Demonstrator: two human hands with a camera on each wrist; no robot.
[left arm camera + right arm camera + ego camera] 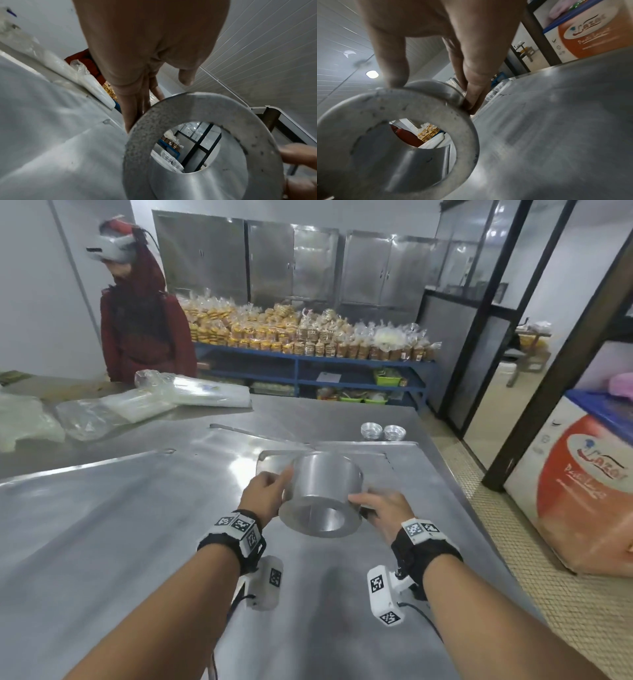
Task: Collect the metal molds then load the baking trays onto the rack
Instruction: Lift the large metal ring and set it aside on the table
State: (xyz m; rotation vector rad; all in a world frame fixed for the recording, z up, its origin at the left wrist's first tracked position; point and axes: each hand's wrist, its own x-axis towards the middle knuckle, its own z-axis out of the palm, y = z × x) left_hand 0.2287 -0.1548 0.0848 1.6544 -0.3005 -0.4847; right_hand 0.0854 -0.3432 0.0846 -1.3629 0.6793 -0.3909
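Note:
A big metal ring mold (325, 491), a cylinder with a wide flange and a hole through it, hangs tilted above the baking trays (102, 508). My left hand (274, 487) presses straight fingers (137, 108) against its left side, thumb free. On the right, my right hand (380, 508) pinches the flange (419, 105), thumb on the rim and fingers (476, 92) behind it. The flange (197, 108) also fills the left wrist view. Two stacks of small fluted molds (371, 430) (394, 433) stand at the table's far right.
A steel table (308, 594) carries the flat trays; its right edge drops to a tiled floor. Plastic bags (191, 392) lie at the back left, where another person in red (144, 320) stands. Shelves of packed cookies (308, 337) are behind. A chest freezer (582, 491) is on the right.

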